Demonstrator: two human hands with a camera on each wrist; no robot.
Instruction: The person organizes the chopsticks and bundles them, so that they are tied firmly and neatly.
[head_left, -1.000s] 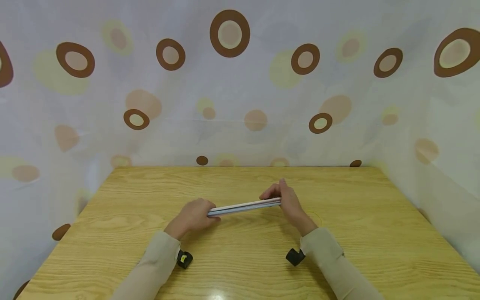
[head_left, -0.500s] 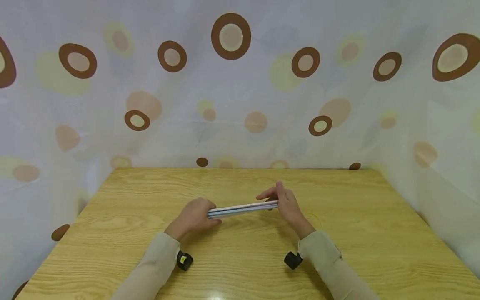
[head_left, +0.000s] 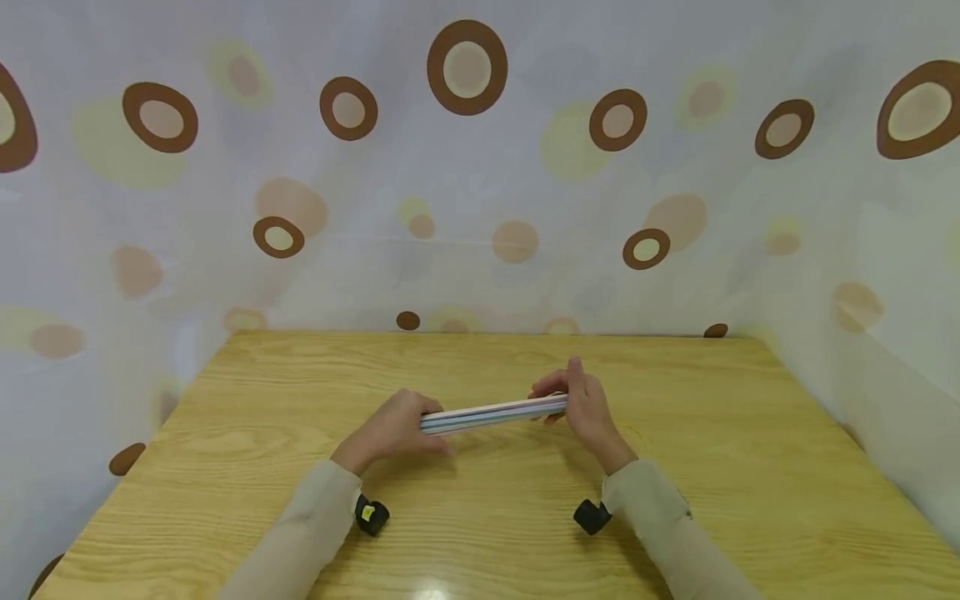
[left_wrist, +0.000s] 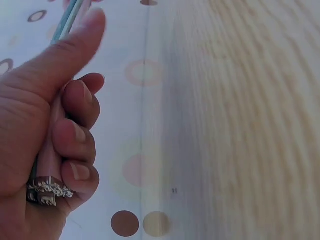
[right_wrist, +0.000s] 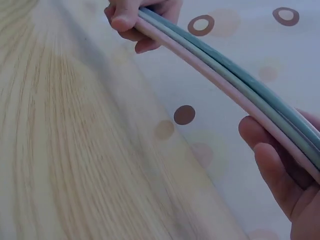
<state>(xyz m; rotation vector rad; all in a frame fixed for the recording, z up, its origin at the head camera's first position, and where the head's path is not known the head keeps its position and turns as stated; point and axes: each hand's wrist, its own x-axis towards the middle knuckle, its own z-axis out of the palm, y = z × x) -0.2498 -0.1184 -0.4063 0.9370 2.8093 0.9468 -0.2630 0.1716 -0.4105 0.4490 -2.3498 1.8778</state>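
Note:
A bundle of pastel chopsticks [head_left: 495, 412], in pink, teal and pale tones, is held sideways over the wooden table, its right end slightly higher. My left hand [head_left: 393, 425] grips one end; in the left wrist view its fingers [left_wrist: 77, 140] curl round the sticks, whose patterned silvery ends [left_wrist: 47, 190] stick out below the little finger. At the opposite end is my right hand [head_left: 588, 412], curled loosely about the bundle. The right wrist view has the chopsticks [right_wrist: 240, 95] running side by side between both hands, with the right thumb [right_wrist: 275, 172] just beneath them.
The wooden table [head_left: 480, 533] reaches back to a hanging sheet [head_left: 480, 183] with brown and yellow circles, which also covers both sides. A faint thin yellow ring [head_left: 639, 435] lies by the right wrist. Black wrist cameras [head_left: 592, 517] hang under both cuffs.
Both hands and the bundle shift slightly right and up in the head view, which itself moves a little. The right fingers close in around the far end of the chopsticks.

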